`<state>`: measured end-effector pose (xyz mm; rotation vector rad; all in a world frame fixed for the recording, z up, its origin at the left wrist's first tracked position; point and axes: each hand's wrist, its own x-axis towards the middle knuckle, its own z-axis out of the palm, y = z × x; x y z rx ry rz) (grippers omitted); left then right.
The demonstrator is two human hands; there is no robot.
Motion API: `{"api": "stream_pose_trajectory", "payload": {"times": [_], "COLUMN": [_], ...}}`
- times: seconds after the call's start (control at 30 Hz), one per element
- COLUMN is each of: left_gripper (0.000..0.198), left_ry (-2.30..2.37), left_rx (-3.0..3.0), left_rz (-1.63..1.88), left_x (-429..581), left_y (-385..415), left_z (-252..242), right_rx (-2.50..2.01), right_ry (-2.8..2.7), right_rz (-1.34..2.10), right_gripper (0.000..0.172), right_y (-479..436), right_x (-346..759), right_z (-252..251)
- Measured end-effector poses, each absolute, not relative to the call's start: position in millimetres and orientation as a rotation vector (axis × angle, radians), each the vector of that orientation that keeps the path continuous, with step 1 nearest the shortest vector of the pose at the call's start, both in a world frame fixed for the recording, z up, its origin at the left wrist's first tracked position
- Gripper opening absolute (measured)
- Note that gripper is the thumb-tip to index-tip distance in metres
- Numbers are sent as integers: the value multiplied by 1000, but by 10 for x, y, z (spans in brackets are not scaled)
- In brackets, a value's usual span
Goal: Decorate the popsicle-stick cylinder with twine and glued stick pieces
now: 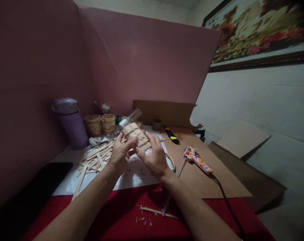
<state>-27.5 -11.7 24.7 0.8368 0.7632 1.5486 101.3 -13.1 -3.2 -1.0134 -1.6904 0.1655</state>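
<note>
Between my two hands is a small craft-stick cup point(137, 135), tilted, with a leaf-like or petal-like decoration and a cord-like band on its side. My left hand point(121, 152) grips its left side, thumb on the front. My right hand point(155, 154) holds its right and lower side with the fingers curled round. Left of my left hand a loose pile of wooden craft sticks point(99, 160) lies on white paper point(131, 179). Just right of my right hand, a gold-coloured ring point(172, 162) is partly hidden by the wrist.
A flowered glue gun point(198, 160) with a black cord lies on a cardboard sheet point(217, 184), near a yellow-black utility knife point(171, 135). A purple tumbler point(72, 125), two wooden cups point(108, 124) and plastic bottles point(131, 117) stand or lie behind. Scraps litter the red cloth point(121, 217).
</note>
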Motion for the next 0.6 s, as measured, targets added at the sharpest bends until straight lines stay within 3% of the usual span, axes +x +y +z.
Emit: {"api": "stream_pose_trajectory", "payload": {"times": [0.23,0.6], "left_gripper": [57,42], "left_ry": [733,516], "left_rx": [809,797], "left_rz": [1571,1546], "left_x": [-272,-227], "left_y": [-154,-224], "left_z": [273,244], "right_rx": [-839,-914], "right_ry": [-1749,-1671], "right_rz": [-319,-456], "right_gripper": [23,11], "right_y": [-241,-310], "right_x": [1019,1022], "right_z": [-33,22]}}
